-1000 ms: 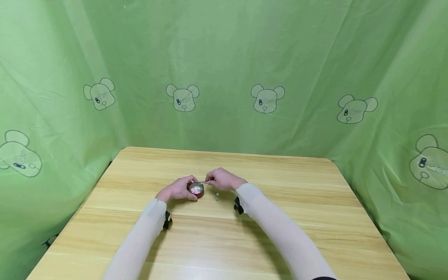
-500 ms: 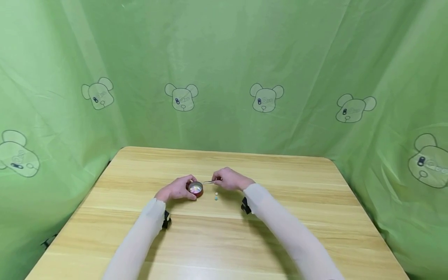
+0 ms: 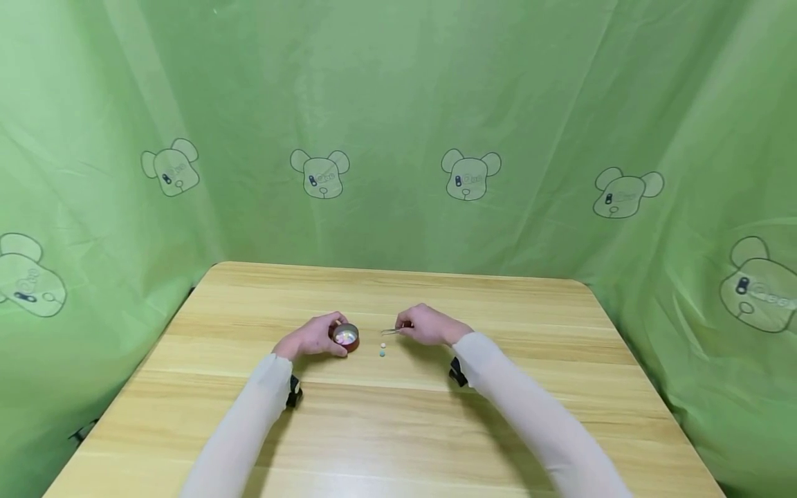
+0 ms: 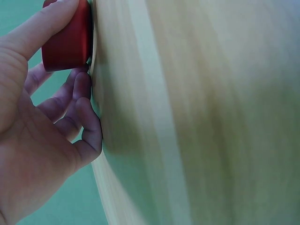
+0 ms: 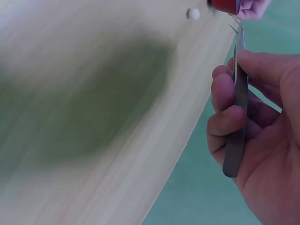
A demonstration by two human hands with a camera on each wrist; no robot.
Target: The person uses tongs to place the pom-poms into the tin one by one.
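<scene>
My left hand [image 3: 314, 337] holds a small round red tin [image 4: 68, 40] on the table, thumb on the near side and fingers on the far side. Several pastel pieces lie inside the tin, as the head view shows. In my right hand [image 3: 431, 326] is a pair of metal tweezers [image 5: 240, 103], pinched between thumb and fingers. Their tips point toward the tin and stand apart, with nothing seen between them. Just in front of the tips, a white bead [image 3: 382, 345] and a blue-green bead [image 3: 382, 353] lie on the wood.
The light wooden table [image 3: 398, 429] spreads around both hands. Green curtains [image 3: 398, 90] with bear-head prints hang behind it and along both sides. Dark wrist cameras sit under the sleeves.
My right hand with the tweezers has drawn back from the tin's rim, rightward and slightly toward me, near the two beads. The left hand keeps holding the tin.
</scene>
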